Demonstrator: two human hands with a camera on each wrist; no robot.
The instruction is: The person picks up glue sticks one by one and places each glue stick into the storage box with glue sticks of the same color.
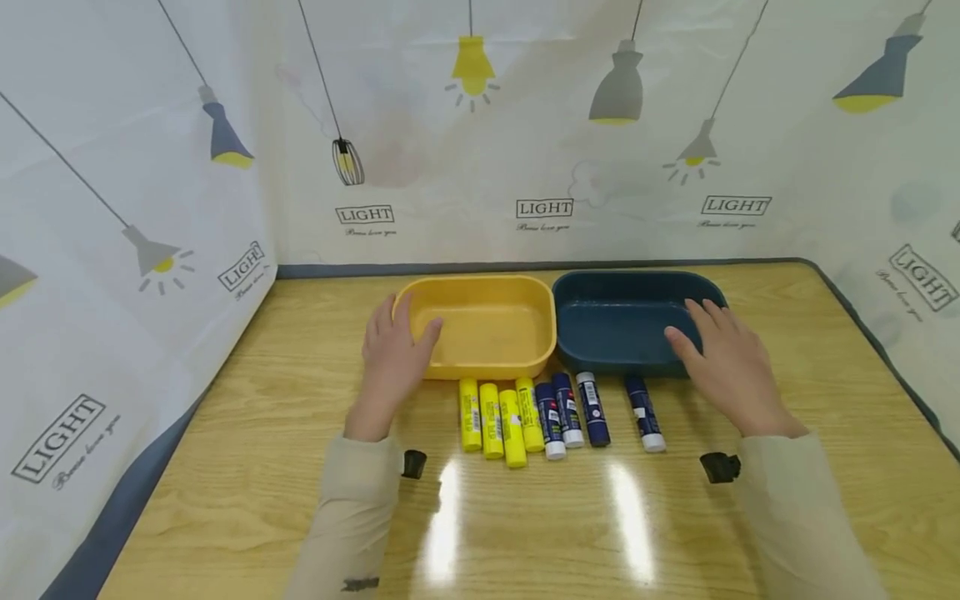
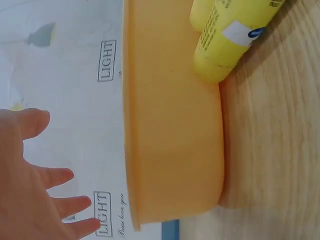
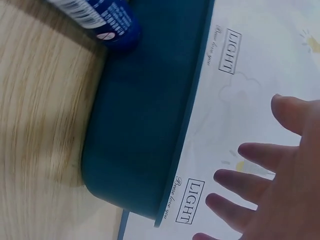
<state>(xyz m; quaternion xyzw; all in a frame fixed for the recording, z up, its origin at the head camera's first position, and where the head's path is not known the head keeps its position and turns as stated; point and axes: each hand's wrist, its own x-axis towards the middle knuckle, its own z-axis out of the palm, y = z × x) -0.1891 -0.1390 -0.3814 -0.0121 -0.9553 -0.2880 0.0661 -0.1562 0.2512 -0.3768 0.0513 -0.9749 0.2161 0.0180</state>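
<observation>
My left hand (image 1: 392, 354) hovers at the left end of a yellow tray (image 1: 480, 369), its fingers spread and holding nothing. In the left wrist view these fingers stand apart from the tray's outer wall (image 2: 175, 125). At the right end of a dark blue tray (image 1: 618, 363) is my right hand (image 1: 731, 367), also spread and holding nothing. The right wrist view shows a gap between it and the blue wall (image 3: 142, 115). Several yellow glue sticks (image 1: 491, 421) lie before the yellow tray. Several navy and white glue sticks (image 1: 567, 408) lie to their right, one (image 1: 645, 414) set apart.
Both trays stand side by side on a wooden table (image 1: 525, 533), with bare insides. White sheeting (image 1: 450, 167) printed with lamps rises behind the table and along its sides. Dark edging (image 1: 345, 270) runs along the table's back. Two bright reflections show on the tabletop.
</observation>
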